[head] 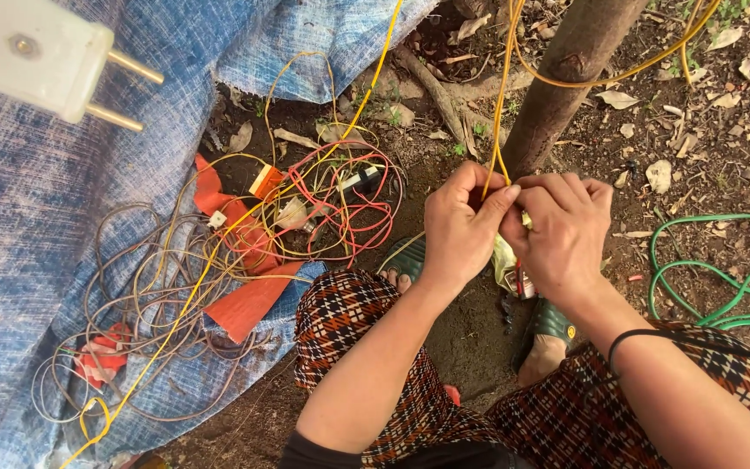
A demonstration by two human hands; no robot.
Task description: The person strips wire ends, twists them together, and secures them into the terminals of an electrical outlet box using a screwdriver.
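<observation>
My left hand [462, 221] and my right hand [563, 227] meet in front of a thin tree trunk [566, 74]. Both pinch a yellow wire [501, 113] that runs up past the trunk and loops around it. Below my right hand hangs a small pale object with a red end [510, 269]; what it is I cannot tell. A black band [644, 334] circles my right wrist. My knees in patterned cloth and my feet in green sandals [552, 320] are below the hands.
A tangle of brown, red and yellow wires [219, 260] lies on a blue tarp [36, 226] and bare soil at left, with orange scraps. A white two-pin plug [41, 56] hangs close at top left. A green hose or cable [722, 278] coils at right. Dry leaves cover the ground.
</observation>
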